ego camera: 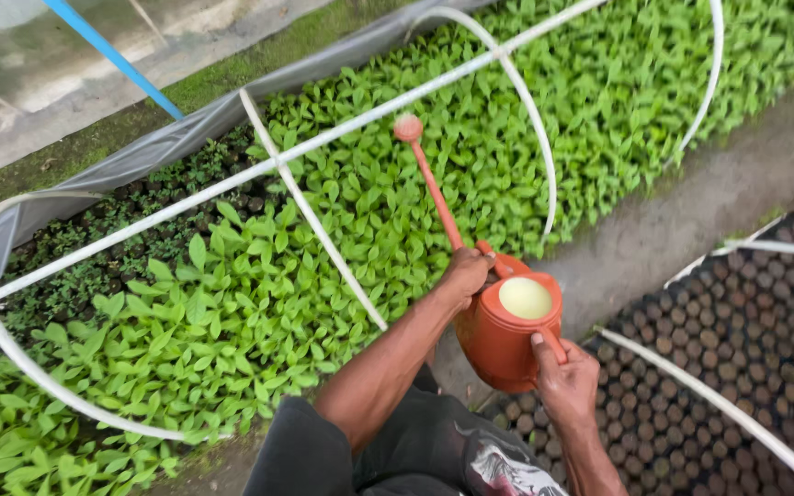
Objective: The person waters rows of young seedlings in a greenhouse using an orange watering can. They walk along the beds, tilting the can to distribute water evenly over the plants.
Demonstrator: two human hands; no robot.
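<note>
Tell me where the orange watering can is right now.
In the head view, the orange watering can sits lower centre-right, held by both hands over the path, its spout reaching over the green seedlings.

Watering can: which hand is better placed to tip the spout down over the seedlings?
Probably the right hand: it grips the rear handle of the orange watering can, where a lift would tilt the spout towards the green seedlings. The left hand sits at the spout's base, steadying it.

A: Seedling bed (342, 193) fills the left and far side, hoops (310, 211) arching over it.

B: And right?

A: Path (682, 211) runs between; filled pots (737, 340) lie near right. Watering can (507, 335) sits centre, spout reaching over the bed.
</note>
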